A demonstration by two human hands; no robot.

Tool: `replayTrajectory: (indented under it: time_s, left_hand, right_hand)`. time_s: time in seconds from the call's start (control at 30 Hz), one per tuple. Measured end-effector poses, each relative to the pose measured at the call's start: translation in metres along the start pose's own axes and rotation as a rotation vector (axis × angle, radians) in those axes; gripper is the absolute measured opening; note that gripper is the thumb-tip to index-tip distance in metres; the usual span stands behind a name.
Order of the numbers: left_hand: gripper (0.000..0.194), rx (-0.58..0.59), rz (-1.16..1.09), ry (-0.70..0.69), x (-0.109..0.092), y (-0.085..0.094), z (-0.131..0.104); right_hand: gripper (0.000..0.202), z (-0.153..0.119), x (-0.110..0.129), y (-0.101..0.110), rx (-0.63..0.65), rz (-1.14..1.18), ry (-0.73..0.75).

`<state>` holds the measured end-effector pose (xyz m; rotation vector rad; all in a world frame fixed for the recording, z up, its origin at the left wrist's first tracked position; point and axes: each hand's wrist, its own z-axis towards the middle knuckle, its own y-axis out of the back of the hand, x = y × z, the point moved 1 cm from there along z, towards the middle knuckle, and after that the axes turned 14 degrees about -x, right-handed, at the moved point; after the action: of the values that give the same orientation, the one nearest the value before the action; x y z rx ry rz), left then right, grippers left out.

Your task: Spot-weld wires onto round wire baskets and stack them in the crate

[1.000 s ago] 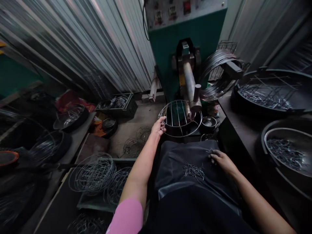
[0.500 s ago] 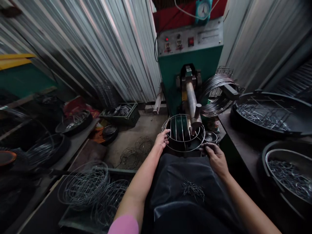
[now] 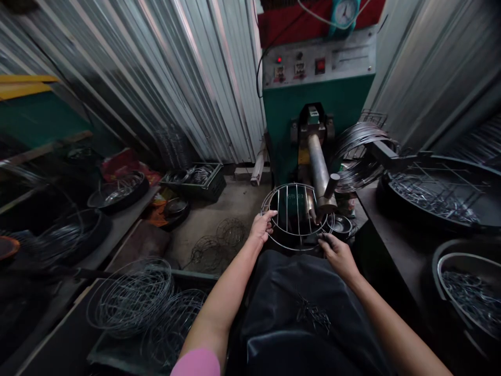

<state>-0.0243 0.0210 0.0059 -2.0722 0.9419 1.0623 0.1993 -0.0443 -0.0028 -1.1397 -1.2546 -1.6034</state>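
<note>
A round wire rack with parallel bars lies in front of a green machine, its right side beneath the machine's metal arm. My left hand grips the rack's left rim, fingers closed on the wire. My right hand is closed at the rack's lower right, thumb and fingers pinched together; what they hold is too small and dark to make out. Small bent wire pieces rest on the dark apron over my lap.
Wire rings are heaped at the lower left. Black pans of metal pieces stand on the right bench. A wire coil hangs beside the machine. A green crate stands on the floor.
My right hand has moved left and closer to the rack's rim. The view has shifted slightly, so the machine appears farther right. My left hand still grips the rack.
</note>
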Motion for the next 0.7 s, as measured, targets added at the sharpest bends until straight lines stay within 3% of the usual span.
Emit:
replayTrajectory:
  time_s: [0.7]
  left_hand:
    - [0.041,-0.03,0.056,0.052,0.005,-0.007,0.005]
  right_hand:
    - [0.037,0.003,0.012,-0.004,-0.063,0.08,0.018]
